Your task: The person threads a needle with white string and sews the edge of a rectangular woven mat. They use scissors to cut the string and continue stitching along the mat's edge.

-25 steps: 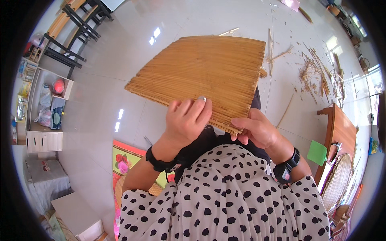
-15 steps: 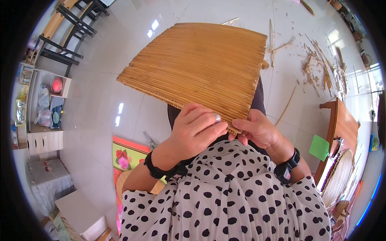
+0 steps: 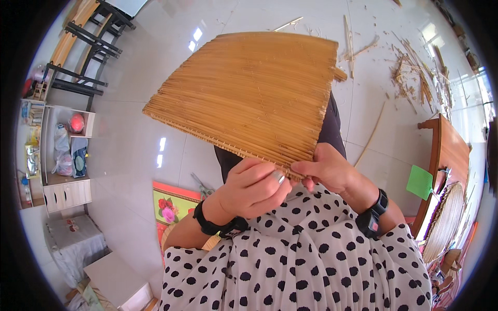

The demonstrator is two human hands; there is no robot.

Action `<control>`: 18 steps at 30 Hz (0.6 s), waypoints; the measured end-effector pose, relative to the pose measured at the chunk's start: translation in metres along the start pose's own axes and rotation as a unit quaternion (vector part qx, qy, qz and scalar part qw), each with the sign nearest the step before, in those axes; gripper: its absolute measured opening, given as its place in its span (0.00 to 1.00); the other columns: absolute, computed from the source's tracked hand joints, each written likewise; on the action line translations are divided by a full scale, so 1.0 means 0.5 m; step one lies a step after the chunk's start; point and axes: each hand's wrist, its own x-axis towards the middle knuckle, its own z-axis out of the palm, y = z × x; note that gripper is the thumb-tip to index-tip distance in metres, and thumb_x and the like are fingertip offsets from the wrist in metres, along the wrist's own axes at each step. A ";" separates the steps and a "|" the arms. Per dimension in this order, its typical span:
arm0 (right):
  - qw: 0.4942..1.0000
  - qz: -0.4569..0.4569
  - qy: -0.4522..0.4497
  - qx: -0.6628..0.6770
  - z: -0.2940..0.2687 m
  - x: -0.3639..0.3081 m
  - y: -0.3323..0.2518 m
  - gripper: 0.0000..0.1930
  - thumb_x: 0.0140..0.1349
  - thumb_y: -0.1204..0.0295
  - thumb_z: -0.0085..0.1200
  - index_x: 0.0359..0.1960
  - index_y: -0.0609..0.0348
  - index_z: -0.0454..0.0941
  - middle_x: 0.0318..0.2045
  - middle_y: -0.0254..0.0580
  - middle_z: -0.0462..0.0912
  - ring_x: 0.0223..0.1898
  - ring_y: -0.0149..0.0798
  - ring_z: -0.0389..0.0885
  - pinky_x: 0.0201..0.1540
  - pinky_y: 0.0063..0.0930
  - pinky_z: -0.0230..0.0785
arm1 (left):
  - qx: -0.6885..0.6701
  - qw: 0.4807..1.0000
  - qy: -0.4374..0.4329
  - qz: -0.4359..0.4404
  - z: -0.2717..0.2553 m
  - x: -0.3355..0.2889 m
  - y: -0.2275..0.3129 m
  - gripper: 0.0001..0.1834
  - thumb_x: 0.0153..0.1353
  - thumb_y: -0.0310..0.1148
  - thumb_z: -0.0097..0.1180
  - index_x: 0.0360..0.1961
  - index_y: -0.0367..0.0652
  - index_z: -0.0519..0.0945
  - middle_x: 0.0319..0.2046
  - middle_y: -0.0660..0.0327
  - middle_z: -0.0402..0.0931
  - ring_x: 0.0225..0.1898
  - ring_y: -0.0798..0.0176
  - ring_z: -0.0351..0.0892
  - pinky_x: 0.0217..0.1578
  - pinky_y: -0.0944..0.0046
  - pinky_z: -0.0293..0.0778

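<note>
A broad panel of thin golden-brown stalks, laid side by side and bound along the near edge, spreads out over my lap. My left hand, with a ring on one finger, is closed at the bound edge near its right end, fingertips pinching there. My right hand grips the near right corner, thumb on top and fingers beneath. Whether a thread or needle lies between the left fingertips is hidden. A short stalk bundle sticks out past the panel's far right side.
Loose stalks and scraps litter the tiled floor at the far right. A wooden table with a green tag stands right. Scissors lie by a floral mat at left. Shelves and black-legged furniture line the left.
The panel has shifted slightly left and tilted, with its near edge lower. My left hand has moved down a little and turned at the edge; my right hand keeps hold of the corner.
</note>
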 end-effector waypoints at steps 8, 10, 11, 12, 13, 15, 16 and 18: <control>0.995 0.015 0.003 -0.097 -0.025 0.031 0.041 0.10 0.59 0.71 0.59 0.26 0.67 0.82 0.23 0.41 0.84 0.15 0.25 0.73 0.19 0.19 0.66 | -0.530 0.725 0.004 -0.440 -0.058 0.060 0.011 0.06 0.73 0.31 0.44 0.41 0.40 0.67 0.27 0.55 0.76 0.24 0.62 0.81 0.27 0.65 0.81; 0.996 0.012 0.002 -0.090 -0.026 0.029 0.038 0.10 0.59 0.71 0.59 0.26 0.67 0.82 0.23 0.41 0.83 0.15 0.25 0.73 0.18 0.19 0.65 | -0.532 0.653 -0.010 -0.539 -0.074 0.059 -0.028 0.08 0.74 0.34 0.43 0.39 0.40 0.66 0.27 0.55 0.77 0.24 0.61 0.81 0.26 0.63 0.81; 0.996 0.010 0.004 -0.087 -0.027 0.027 0.038 0.11 0.59 0.70 0.59 0.26 0.67 0.82 0.23 0.41 0.83 0.15 0.25 0.73 0.18 0.18 0.64 | -0.552 0.640 0.046 -0.532 -0.089 0.062 -0.063 0.08 0.74 0.35 0.43 0.39 0.41 0.67 0.27 0.55 0.77 0.22 0.61 0.80 0.25 0.61 0.81; 0.997 0.010 0.011 -0.078 -0.029 0.023 0.036 0.11 0.59 0.70 0.59 0.26 0.67 0.82 0.23 0.41 0.83 0.15 0.24 0.73 0.18 0.18 0.64 | -0.529 0.666 0.095 -0.516 -0.122 0.079 -0.103 0.07 0.73 0.35 0.45 0.41 0.42 0.69 0.28 0.56 0.77 0.22 0.62 0.80 0.23 0.60 0.81; 0.997 0.009 0.017 -0.072 -0.030 0.020 0.034 0.11 0.59 0.71 0.59 0.25 0.67 0.82 0.23 0.41 0.83 0.15 0.24 0.72 0.18 0.18 0.63 | -0.537 0.660 0.191 -0.489 -0.180 0.074 -0.155 0.13 0.71 0.35 0.49 0.52 0.42 0.73 0.33 0.57 0.78 0.29 0.67 0.79 0.30 0.67 0.79; 0.997 0.012 -0.007 -0.074 -0.019 0.023 0.033 0.11 0.59 0.71 0.59 0.25 0.67 0.82 0.23 0.40 0.84 0.15 0.24 0.72 0.18 0.18 0.63 | -0.683 0.566 0.322 -0.331 -0.455 0.053 -0.278 0.16 0.71 0.33 0.48 0.57 0.39 0.73 0.41 0.57 0.79 0.38 0.65 0.78 0.39 0.66 0.79; 0.997 0.010 -0.006 -0.075 -0.020 0.026 0.038 0.11 0.59 0.71 0.59 0.25 0.68 0.82 0.23 0.40 0.84 0.15 0.23 0.71 0.18 0.18 0.63 | -0.557 0.694 0.323 -0.321 -0.539 0.063 -0.294 0.14 0.71 0.33 0.47 0.52 0.37 0.74 0.40 0.55 0.78 0.36 0.63 0.78 0.39 0.63 0.79; 0.997 0.000 -0.002 -0.078 -0.021 0.029 0.040 0.11 0.60 0.71 0.58 0.25 0.67 0.82 0.23 0.40 0.84 0.14 0.23 0.70 0.18 0.18 0.63 | -0.253 0.852 0.346 -0.301 -0.619 0.103 -0.304 0.10 0.70 0.30 0.46 0.47 0.36 0.73 0.36 0.53 0.75 0.35 0.60 0.78 0.39 0.61 0.79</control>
